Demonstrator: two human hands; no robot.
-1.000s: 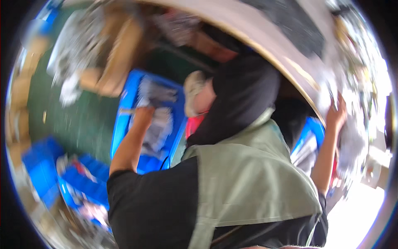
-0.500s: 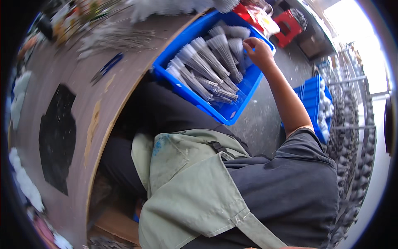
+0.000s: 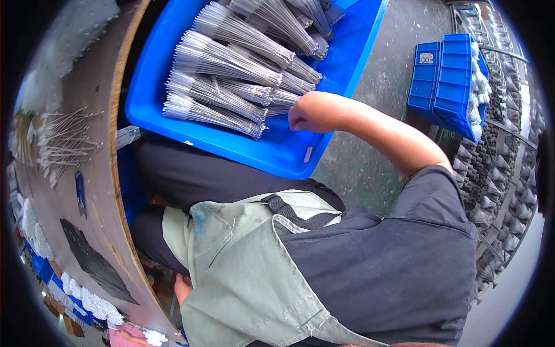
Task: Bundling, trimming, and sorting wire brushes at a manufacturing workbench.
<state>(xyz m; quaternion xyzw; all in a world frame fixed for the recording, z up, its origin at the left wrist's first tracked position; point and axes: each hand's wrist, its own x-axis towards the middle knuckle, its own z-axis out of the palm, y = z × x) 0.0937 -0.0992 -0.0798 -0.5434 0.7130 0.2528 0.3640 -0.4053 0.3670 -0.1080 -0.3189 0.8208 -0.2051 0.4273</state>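
A large blue bin (image 3: 277, 151) stands on the floor beside my lap, holding several tied bundles of thin metal wires (image 3: 225, 61). My right hand (image 3: 312, 113) reaches down into it, fingers curled against the tied end of a lower bundle (image 3: 272, 107). The back of the hand hides whether it grips the bundle. Only a small part of my left hand (image 3: 182, 287) shows, low by the table edge under my pale green apron (image 3: 243, 272), and its fingers are hidden.
A curved wooden table (image 3: 101, 191) runs along the left with loose wires (image 3: 63, 144), a blue pen-like tool (image 3: 80, 192), a black mat (image 3: 92, 263) and white pieces (image 3: 95, 303). Stacked blue crates (image 3: 448, 81) and a rack of pale cones (image 3: 497, 168) stand at right.
The view has swung closer over the blue bin. My right hand has moved from the far bundles to the near tied ends of the lower ones.
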